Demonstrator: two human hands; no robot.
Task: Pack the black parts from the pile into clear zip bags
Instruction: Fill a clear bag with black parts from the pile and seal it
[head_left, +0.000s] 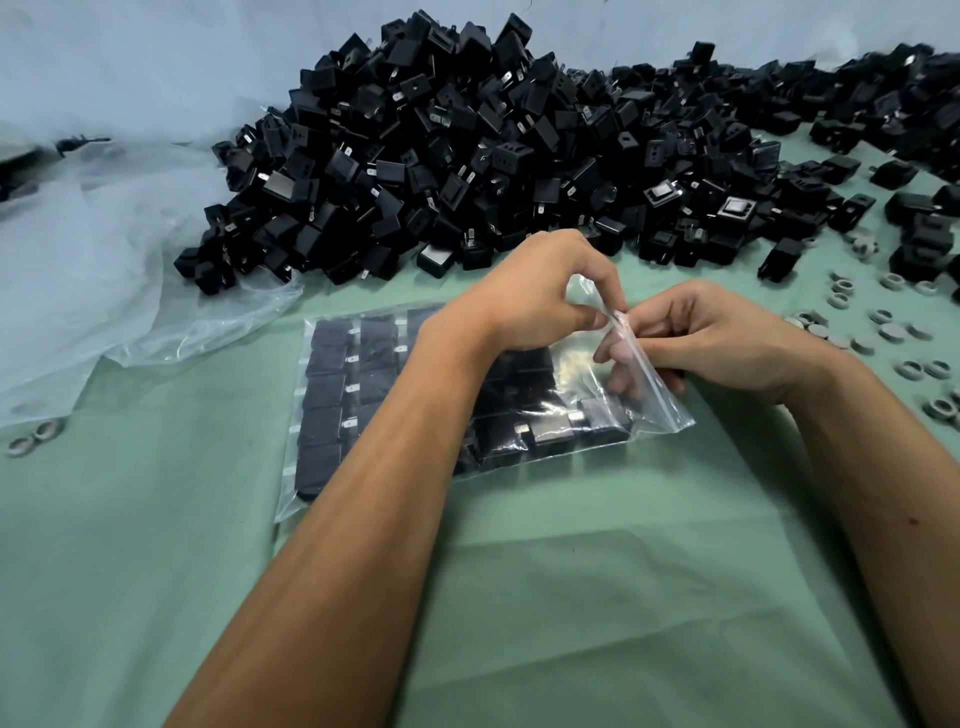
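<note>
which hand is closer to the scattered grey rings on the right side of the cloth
Right. The right hand pinches the zip bag's mouth just beside the grey rings. The left hand, pinching the same edge, lies farther from them, toward the pile.

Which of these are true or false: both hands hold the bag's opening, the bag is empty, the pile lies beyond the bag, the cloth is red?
1. Both hands, left hand and right hand, pinch the zip bag at its opening. True.
2. The bag is empty. False: black parts lie in rows inside.
3. The pile lies beyond the bag. True.
4. The cloth is red. False: it is green.
</note>
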